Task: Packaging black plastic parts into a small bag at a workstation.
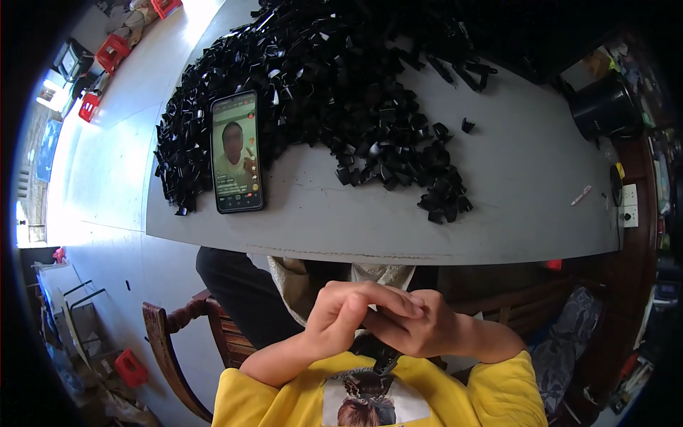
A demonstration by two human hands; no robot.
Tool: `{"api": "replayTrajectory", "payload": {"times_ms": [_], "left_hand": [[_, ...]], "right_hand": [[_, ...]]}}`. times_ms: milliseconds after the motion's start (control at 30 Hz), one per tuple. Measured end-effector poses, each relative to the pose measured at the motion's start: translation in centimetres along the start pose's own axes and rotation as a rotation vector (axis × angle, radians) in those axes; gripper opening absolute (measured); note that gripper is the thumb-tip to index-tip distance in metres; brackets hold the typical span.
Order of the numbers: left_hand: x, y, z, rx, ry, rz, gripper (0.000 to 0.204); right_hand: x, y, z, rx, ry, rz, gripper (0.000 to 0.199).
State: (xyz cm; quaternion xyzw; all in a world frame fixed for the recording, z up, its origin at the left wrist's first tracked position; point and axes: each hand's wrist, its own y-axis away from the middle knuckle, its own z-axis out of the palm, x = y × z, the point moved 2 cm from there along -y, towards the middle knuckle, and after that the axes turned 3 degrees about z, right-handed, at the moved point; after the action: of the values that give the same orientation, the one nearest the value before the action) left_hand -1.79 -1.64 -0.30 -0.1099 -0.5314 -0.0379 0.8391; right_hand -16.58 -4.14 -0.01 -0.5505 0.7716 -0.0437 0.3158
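Observation:
Close in front of my chest, beyond the table's near edge, my two hands are brought together. My left hand (340,313) has its fingers bent over toward the right, their tips meeting the other hand. My right hand (420,324) is curled, its fingers reaching in under the left ones. A shiny black plastic part (384,358) shows below the joined fingers, and the hands close around it; its upper end is hidden. On the table lies a large heap of small curved black plastic pieces (313,92).
A phone (237,153) with a video on its screen leans against the heap's left side. The grey table (299,213) also bears a pale pen-like stick (581,196) at right. A black bin-like container (605,107) stands far right. Left of me is a wooden chair (171,341).

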Motion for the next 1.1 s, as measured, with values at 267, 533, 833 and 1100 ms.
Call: {"api": "replayTrajectory", "payload": {"times_ms": [267, 533, 833, 1100], "left_hand": [[0.7, -4.6, -5.1, 0.171, -1.238, 0.454, 0.018], [-1.1, -6.7, -7.6, -0.093, -1.615, 0.377, 0.031], [-1.5, -6.6, -8.2, -0.024, -1.43, 0.143, 0.036], [-0.7, -5.2, -8.4, 0.237, -0.924, 0.158, 0.031]], "right_hand": [[10.2, -4.9, -5.0, 0.177, -0.05, 0.286, 0.023], [28.4, -9.5, -7.7, 0.148, 0.406, 0.576, 0.063], [30.5, -8.5, -7.3, -0.038, 0.45, 0.509, 0.048], [17.3, -6.7, -7.3, 0.259, 0.188, 0.37, 0.031]]}}
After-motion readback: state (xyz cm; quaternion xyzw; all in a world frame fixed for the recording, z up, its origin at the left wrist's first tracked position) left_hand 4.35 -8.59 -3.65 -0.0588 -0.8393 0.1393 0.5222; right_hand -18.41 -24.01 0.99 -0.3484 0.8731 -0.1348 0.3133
